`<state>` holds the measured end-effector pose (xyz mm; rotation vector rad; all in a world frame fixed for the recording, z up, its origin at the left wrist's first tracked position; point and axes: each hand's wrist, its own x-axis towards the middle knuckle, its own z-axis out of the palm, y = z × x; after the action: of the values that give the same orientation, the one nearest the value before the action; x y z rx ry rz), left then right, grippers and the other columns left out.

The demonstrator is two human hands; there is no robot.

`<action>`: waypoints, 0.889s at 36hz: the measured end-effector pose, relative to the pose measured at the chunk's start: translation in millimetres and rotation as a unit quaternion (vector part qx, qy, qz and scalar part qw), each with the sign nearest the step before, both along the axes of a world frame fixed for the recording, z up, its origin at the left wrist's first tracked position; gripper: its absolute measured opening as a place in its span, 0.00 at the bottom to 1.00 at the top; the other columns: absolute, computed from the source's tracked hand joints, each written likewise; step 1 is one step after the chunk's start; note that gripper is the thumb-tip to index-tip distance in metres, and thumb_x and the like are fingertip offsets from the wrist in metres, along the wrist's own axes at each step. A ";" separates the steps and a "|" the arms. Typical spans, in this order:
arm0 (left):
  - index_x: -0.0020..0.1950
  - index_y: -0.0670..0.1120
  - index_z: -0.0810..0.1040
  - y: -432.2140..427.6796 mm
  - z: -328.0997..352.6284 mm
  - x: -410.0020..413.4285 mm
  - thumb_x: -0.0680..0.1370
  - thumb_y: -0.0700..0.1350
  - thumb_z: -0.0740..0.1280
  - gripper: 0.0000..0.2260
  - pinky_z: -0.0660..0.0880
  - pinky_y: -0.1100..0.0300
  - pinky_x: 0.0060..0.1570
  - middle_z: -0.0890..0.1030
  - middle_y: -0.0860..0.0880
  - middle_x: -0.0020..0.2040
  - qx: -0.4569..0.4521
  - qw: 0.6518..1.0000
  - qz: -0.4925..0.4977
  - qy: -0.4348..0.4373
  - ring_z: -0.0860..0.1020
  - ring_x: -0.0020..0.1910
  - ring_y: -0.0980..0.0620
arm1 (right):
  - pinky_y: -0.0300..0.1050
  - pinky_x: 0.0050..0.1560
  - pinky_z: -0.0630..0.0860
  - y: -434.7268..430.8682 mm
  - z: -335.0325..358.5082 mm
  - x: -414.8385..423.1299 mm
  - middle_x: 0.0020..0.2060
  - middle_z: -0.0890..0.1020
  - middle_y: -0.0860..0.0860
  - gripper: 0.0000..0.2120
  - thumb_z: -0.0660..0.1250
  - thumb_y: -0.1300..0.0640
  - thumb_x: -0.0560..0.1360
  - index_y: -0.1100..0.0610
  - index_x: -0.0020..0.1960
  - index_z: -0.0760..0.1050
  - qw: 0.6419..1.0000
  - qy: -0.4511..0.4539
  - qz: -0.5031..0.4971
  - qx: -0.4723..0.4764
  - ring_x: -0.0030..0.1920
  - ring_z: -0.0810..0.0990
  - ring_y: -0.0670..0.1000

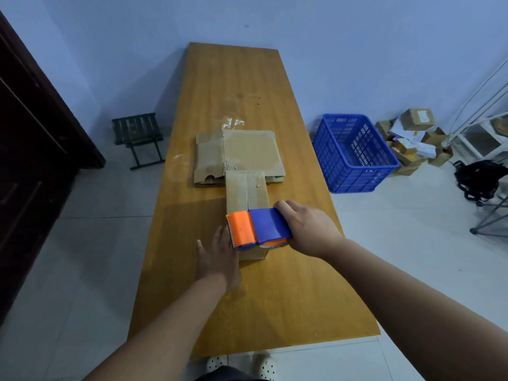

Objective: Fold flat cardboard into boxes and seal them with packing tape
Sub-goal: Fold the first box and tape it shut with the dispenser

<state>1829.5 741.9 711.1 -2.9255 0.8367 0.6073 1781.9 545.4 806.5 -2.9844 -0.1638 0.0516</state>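
Observation:
A folded brown cardboard box (pixel 246 192) stands on the wooden table (pixel 275 298), its top flaps shut with a seam down the middle. My right hand (pixel 308 226) grips an orange and blue tape dispenser (pixel 255 228) lying across the near end of the box top. My left hand (pixel 217 257) lies flat against the box's left side, fingers straight, partly hidden behind the dispenser. Behind the box lies a stack of flat cardboard (pixel 239 155).
A blue plastic crate (pixel 354 152) stands on the floor right of the table. Small boxes (pixel 412 136) are piled beyond it beside a white rack. A dark folding stool (pixel 138 138) is left of the table. A scrap of clear tape (pixel 233 122) lies behind the flat cardboard.

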 end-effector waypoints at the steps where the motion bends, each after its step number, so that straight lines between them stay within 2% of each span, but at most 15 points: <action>1: 0.77 0.51 0.51 0.3 -0.1 0.2 0.78 0.48 0.60 0.30 0.47 0.35 0.71 0.47 0.49 0.78 0.001 1.000 -0.001 0.000 0.43 0.77 0.46 | 0.44 0.40 0.77 -0.1 0.0 -0.2 0.50 0.76 0.48 0.21 0.69 0.50 0.74 0.52 0.62 0.65 1.000 0.002 0.000 0.001 0.43 0.75 0.47; 5: 0.78 0.52 0.48 2.1 1.6 -0.3 0.78 0.47 0.59 0.31 0.46 0.32 0.69 0.43 0.48 0.78 0.005 1.000 -0.016 -0.019 0.41 0.77 0.46 | 0.43 0.38 0.75 -2.0 0.1 0.5 0.50 0.74 0.47 0.20 0.68 0.51 0.74 0.51 0.62 0.64 1.000 0.011 0.000 -0.003 0.42 0.74 0.47; 9: 0.76 0.53 0.34 4.1 -0.3 -0.1 0.78 0.47 0.60 0.38 0.47 0.32 0.69 0.31 0.54 0.75 -0.042 0.999 0.003 -0.028 0.38 0.76 0.47 | 0.44 0.36 0.74 -14.5 -0.9 -2.9 0.48 0.75 0.49 0.17 0.66 0.53 0.75 0.52 0.60 0.65 1.000 0.011 -0.005 -0.019 0.40 0.73 0.49; 13: 0.69 0.57 0.23 1.1 -1.0 1.0 0.75 0.43 0.66 0.49 0.48 0.32 0.68 0.21 0.59 0.69 -0.080 0.996 0.030 -0.021 0.39 0.76 0.48 | 0.39 0.34 0.68 -32.1 -7.8 -6.7 0.47 0.74 0.47 0.17 0.68 0.52 0.74 0.51 0.60 0.65 0.999 0.030 -0.040 0.019 0.40 0.74 0.48; 16: 0.64 0.59 0.16 1.2 -2.4 0.3 0.74 0.40 0.66 0.53 0.46 0.32 0.68 0.17 0.61 0.65 -0.091 0.995 0.036 -0.016 0.38 0.76 0.50 | 0.39 0.36 0.69 -43.3 -17.7 -12.9 0.47 0.75 0.47 0.16 0.68 0.55 0.74 0.50 0.58 0.65 0.991 0.049 -0.076 0.098 0.42 0.75 0.48; 21: 0.62 0.59 0.15 4.0 -1.7 0.1 0.73 0.40 0.66 0.54 0.45 0.35 0.69 0.18 0.61 0.65 -0.090 0.995 0.025 -0.015 0.37 0.76 0.49 | 0.36 0.36 0.67 -50.3 -31.2 -17.9 0.44 0.74 0.44 0.17 0.68 0.58 0.74 0.47 0.54 0.63 0.976 0.044 -0.103 0.187 0.41 0.74 0.44; 25: 0.60 0.57 0.13 2.7 0.9 0.7 0.74 0.39 0.65 0.54 0.44 0.36 0.70 0.16 0.60 0.63 -0.063 0.998 0.027 -0.008 0.35 0.75 0.50 | 0.35 0.35 0.65 -54.3 -41.9 -24.2 0.41 0.75 0.44 0.18 0.69 0.57 0.74 0.44 0.53 0.62 0.969 0.053 -0.130 0.204 0.40 0.74 0.41; 27: 0.60 0.56 0.13 1.8 1.4 1.0 0.74 0.39 0.65 0.53 0.44 0.36 0.70 0.15 0.60 0.63 -0.049 0.998 0.027 -0.006 0.35 0.75 0.50 | 0.32 0.35 0.64 -53.8 -49.5 -27.8 0.41 0.75 0.41 0.18 0.70 0.55 0.74 0.43 0.54 0.63 0.964 0.050 -0.145 0.216 0.40 0.75 0.40; 32: 0.59 0.57 0.13 1.3 2.8 1.9 0.73 0.37 0.65 0.55 0.42 0.36 0.69 0.15 0.61 0.62 -0.044 0.999 0.027 -0.007 0.34 0.75 0.50 | 0.32 0.37 0.66 -53.4 -63.1 -28.2 0.43 0.75 0.40 0.18 0.70 0.55 0.74 0.44 0.56 0.64 0.954 0.043 -0.157 0.252 0.43 0.75 0.40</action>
<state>1831.4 743.1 713.9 -3.0367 0.8074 0.5670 1753.6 492.0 743.4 -2.4560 0.2712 0.0886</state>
